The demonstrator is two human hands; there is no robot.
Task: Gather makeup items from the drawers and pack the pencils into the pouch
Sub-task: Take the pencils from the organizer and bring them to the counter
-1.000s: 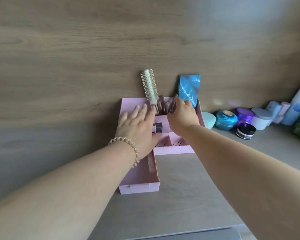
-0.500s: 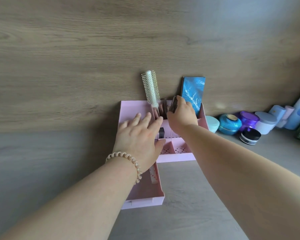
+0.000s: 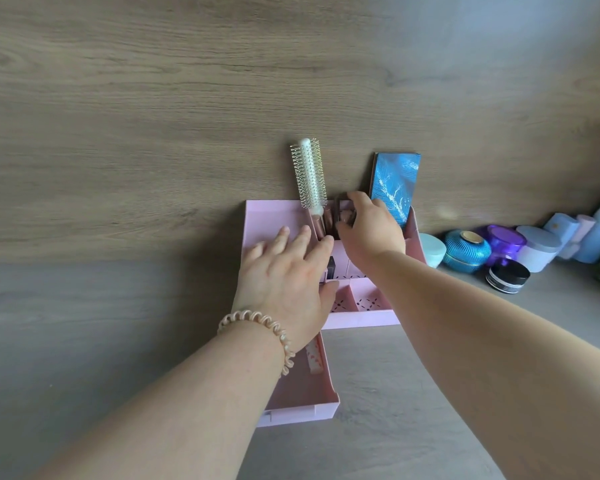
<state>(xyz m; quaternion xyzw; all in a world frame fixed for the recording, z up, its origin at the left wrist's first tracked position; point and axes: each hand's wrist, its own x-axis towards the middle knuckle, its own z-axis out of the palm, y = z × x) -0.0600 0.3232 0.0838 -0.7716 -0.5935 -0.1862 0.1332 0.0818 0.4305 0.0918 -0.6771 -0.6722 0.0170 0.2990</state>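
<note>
A pink organiser (image 3: 264,216) stands against the wooden wall, its left drawer (image 3: 302,403) pulled out toward me. My left hand (image 3: 288,275) lies flat with straight fingers on top of the organiser. My right hand (image 3: 368,226) reaches into the upright compartment and its fingers curl round several brown makeup pencils (image 3: 343,213). More brownish sticks (image 3: 326,220) stand beside a white round hairbrush (image 3: 309,174). A small dark lipstick (image 3: 331,266) sits under my left fingers. A pink patterned stick (image 3: 314,358) lies in the open drawer. No pouch is in view.
A blue patterned box (image 3: 395,181) stands in the organiser's right compartment. Jars and bottles line the wall at right: a pale jar (image 3: 432,249), a blue ribbed jar (image 3: 466,251), a purple jar (image 3: 503,240), a black-lidded jar (image 3: 508,275), white tubs and bottles (image 3: 568,233).
My right hand has closed round the pencils in the upright compartment and lifted slightly. My left hand has slid a little toward me on the organiser. The view has shifted.
</note>
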